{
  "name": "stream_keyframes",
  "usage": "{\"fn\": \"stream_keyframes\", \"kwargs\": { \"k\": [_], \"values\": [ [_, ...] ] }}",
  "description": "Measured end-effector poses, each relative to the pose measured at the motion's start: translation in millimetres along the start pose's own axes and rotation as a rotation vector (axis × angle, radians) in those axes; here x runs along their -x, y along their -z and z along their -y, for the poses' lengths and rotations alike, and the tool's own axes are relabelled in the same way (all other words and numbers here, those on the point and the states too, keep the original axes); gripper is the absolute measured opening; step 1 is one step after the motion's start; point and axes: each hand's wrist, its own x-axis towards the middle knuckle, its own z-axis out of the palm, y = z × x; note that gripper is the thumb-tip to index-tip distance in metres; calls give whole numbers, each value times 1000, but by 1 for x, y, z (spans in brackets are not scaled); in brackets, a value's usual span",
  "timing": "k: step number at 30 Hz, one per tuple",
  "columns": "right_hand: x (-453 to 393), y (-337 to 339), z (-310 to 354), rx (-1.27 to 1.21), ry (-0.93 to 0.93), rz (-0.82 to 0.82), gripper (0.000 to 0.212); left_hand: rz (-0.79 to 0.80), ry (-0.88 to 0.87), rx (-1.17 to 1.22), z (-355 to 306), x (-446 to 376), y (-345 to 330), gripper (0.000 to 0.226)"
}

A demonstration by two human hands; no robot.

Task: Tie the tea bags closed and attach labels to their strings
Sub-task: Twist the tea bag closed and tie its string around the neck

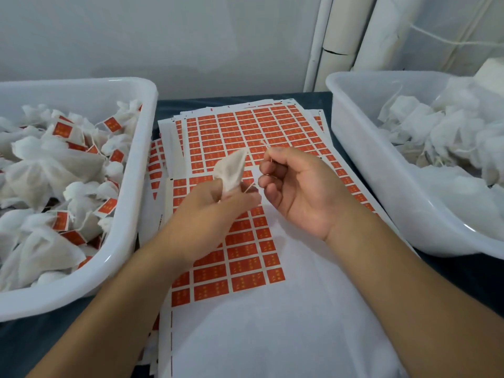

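Observation:
My left hand (212, 211) grips the neck of a white tea bag (230, 170), whose body points up and away over the label sheets. My right hand (297, 189) pinches the bag's thin pale string (268, 154) between thumb and forefinger, a short end poking up past the fingertips. The string runs down to the bag's neck between the two hands. Under both hands lies a stack of sheets of red stickers (253, 132); the near sheet (245, 257) has many labels peeled off, leaving white backing.
A white tub (141, 170) at the left holds several tied tea bags with red labels. A second white tub (354, 148) at the right holds several unlabelled white bags. Dark table cloth shows at the edges; white pipes stand behind.

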Motion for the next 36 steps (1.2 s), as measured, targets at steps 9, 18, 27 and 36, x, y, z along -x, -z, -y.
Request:
{"fn": "stream_keyframes", "kwargs": {
  "k": [9,18,27,36],
  "values": [
    [3,0,-2,781,453,151,13,-136,-265,-407,6,-3,-12,45],
    [5,2,-2,1087,579,238,11,67,-424,-269,3,4,-18,34],
    [3,5,-2,997,486,195,23,99,-119,42,-6,10,-6,55],
    [6,5,-1,1045,603,263,4,40,2,90,-9,4,-2,43]
  ]
}}
